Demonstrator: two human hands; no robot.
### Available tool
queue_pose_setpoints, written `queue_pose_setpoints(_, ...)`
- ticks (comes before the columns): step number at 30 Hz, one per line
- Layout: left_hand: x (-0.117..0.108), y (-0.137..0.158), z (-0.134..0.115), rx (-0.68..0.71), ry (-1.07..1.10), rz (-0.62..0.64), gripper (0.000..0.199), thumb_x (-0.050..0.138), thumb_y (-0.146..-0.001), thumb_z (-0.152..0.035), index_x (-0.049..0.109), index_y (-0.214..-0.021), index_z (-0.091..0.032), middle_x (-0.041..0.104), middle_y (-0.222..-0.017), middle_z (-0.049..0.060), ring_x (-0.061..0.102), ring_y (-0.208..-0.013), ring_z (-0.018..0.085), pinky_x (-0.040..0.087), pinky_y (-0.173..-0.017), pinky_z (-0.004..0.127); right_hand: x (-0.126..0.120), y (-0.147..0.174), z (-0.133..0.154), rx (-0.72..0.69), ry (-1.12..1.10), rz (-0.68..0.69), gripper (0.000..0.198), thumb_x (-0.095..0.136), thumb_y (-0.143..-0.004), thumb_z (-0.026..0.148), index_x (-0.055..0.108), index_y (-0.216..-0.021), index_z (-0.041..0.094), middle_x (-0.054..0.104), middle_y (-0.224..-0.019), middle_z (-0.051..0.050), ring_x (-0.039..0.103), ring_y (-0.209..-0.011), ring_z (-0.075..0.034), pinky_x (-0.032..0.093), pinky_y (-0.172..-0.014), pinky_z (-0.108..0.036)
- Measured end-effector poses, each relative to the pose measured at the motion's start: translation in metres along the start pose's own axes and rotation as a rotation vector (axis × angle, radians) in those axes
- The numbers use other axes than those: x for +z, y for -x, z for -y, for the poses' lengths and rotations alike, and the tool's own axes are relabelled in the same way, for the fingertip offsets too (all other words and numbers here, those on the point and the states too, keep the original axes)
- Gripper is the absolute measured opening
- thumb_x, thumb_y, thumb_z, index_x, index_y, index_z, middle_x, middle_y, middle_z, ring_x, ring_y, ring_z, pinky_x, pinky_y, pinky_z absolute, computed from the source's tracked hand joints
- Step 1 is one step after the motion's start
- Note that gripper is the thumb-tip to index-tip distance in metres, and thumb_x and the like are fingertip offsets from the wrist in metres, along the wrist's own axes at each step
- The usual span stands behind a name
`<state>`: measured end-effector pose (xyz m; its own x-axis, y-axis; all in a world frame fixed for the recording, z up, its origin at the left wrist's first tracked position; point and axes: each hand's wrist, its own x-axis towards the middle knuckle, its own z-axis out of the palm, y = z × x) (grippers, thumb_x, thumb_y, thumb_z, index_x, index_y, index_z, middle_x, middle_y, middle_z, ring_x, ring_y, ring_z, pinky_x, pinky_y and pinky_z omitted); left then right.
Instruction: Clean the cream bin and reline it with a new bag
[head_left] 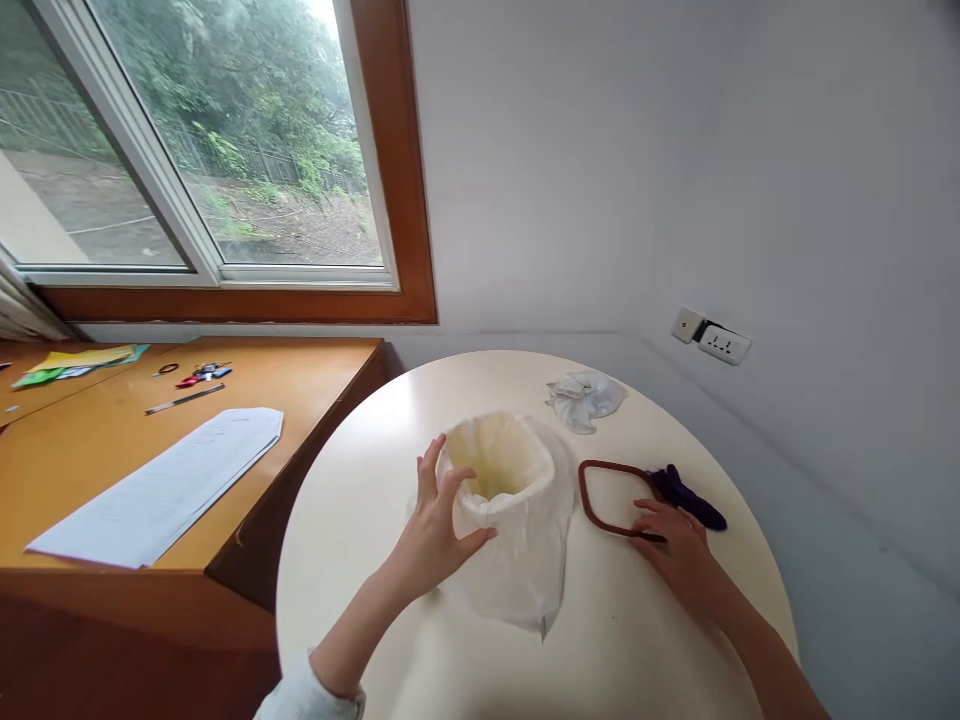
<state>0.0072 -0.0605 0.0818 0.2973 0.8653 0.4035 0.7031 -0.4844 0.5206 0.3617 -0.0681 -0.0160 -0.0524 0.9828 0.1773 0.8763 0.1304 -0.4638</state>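
Note:
A bin lined with a white plastic bag (517, 560) stands upright on the round table, its mouth facing up and the bag folded over the rim. My left hand (436, 520) is at the bin's near left rim, fingers spread and thumb apart; whether it presses on the bag I cannot tell. To the right lies a brown rounded-square ring (583, 490), like a bin's rim. Its near right corner is between the thumb and fingers of my right hand (679, 550). Just beyond that hand is a dark purple cloth item (694, 500), partly covered by it.
A crumpled whitish plastic bag (585, 398) lies at the table's (337, 520) far side. On the left, a wooden desk (315, 380) holds white paper sheets (172, 485), a pen (184, 400), small coloured items and coloured papers (82, 360). Wall sockets (724, 344) are at right.

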Motion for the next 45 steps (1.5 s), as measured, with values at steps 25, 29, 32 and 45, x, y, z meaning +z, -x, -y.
queue_pose_setpoints(25,-0.020,0.018,-0.017,0.419,-0.220,0.131,0.052,0.043,-0.088,-0.018,0.027,-0.137,-0.020,0.043,-0.136,0.010,0.030,-0.131,0.024,0.020,-0.109,0.054,-0.059,-0.014,0.152,-0.631,-0.239,-0.601,0.025,0.060,-0.077,0.009,0.059,-0.097,0.024,0.067,-0.077,-0.001,0.060,-0.063,-0.015,0.046,-0.066,-0.034)
queue_pose_setpoints(29,-0.022,0.018,-0.018,0.445,-0.209,0.050,0.045,0.045,-0.086,-0.015,0.037,-0.131,-0.019,0.045,-0.135,0.010,0.032,-0.131,0.023,0.020,-0.110,0.053,-0.055,-0.011,0.159,-0.658,-0.208,-0.602,0.025,0.060,-0.076,0.007,0.057,-0.096,0.022,0.068,-0.077,-0.002,0.061,-0.063,-0.015,0.044,-0.071,-0.036)
queue_pose_setpoints(32,-0.022,0.015,-0.020,0.481,-0.194,0.036,0.044,0.046,-0.086,-0.016,0.039,-0.129,-0.017,0.051,-0.129,0.010,0.038,-0.126,0.024,0.022,-0.109,0.053,-0.052,-0.010,0.161,-0.652,-0.204,-0.601,0.025,0.059,-0.077,0.007,0.056,-0.097,0.024,0.068,-0.078,-0.002,0.061,-0.064,-0.015,0.043,-0.071,-0.037)
queue_pose_setpoints(45,-0.003,-0.012,-0.027,0.274,-0.098,-0.133,0.013,0.046,-0.086,-0.018,0.056,-0.077,-0.019,0.061,-0.069,0.000,0.053,-0.066,0.012,0.039,-0.087,0.039,-0.046,-0.004,0.155,-0.621,-0.267,-0.695,0.029,0.061,-0.075,0.005,0.059,-0.098,0.022,0.068,-0.078,-0.003,0.062,-0.065,-0.015,0.046,-0.067,-0.036)
